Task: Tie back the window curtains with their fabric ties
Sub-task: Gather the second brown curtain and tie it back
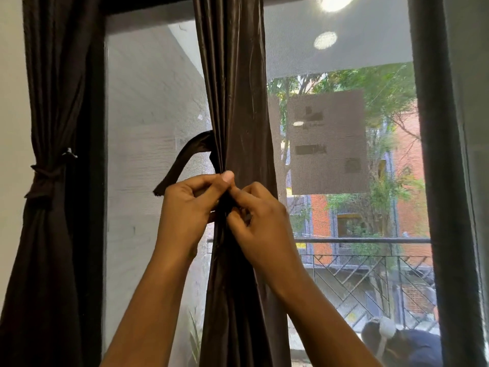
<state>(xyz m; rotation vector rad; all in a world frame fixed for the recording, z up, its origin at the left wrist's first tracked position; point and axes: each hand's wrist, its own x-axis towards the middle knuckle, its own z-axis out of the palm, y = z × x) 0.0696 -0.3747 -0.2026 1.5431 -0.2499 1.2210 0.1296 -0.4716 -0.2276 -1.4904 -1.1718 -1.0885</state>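
Note:
A dark brown curtain [235,102] hangs gathered in the middle of the window. Its matching fabric tie [182,160] loops out to the left and its loose end sticks out past my left hand. My left hand [188,210] and my right hand [259,218] meet at the front of the gathered curtain, both pinching the tie there. At the far left a second dark curtain [55,102] hangs bunched, with its tie [45,178] wrapped around it.
The dark window frame [434,154] runs down the right side, and a mesh screen covers the glass. A grey paper sign [328,141] is stuck on the pane to the right of the curtain. A balcony railing [370,274] shows outside.

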